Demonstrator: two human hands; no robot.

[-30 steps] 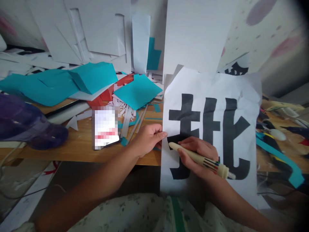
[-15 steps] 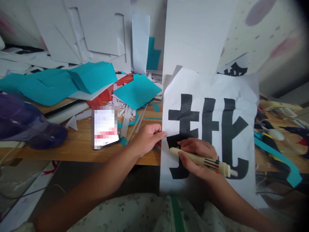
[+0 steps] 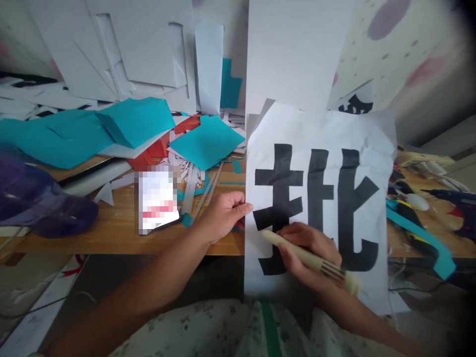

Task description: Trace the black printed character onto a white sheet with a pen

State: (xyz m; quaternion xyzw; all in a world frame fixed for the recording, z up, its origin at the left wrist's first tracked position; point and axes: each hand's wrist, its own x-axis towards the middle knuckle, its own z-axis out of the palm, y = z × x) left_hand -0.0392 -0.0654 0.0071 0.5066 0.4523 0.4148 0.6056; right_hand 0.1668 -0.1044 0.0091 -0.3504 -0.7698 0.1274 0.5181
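Note:
A large white paper sheet (image 3: 320, 124) bears a bold black printed character and hangs over the front edge of the wooden table (image 3: 223, 243). My left hand (image 3: 228, 213) pinches the sheet's left edge between thumb and fingers. In my right hand (image 3: 308, 248) is a thick cream multicolour pen (image 3: 297, 254), its pointed end over the lower left part of the character. Whether the tip touches the paper cannot be told. Behind the sheet stands a tall white board (image 3: 293, 54).
Teal paper pieces (image 3: 206, 141) and white scraps lie behind a phone (image 3: 158, 203) with a blurred screen. At the left is a purple bottle (image 3: 48, 198). Pliers (image 3: 416, 235), a teal strip (image 3: 442, 265) and a glue gun (image 3: 461, 208) are at the right.
The whole view has shifted slightly, so most things appear further left. My right hand and the pen sit a little further right and lower against the sheet. My left hand keeps its pinch.

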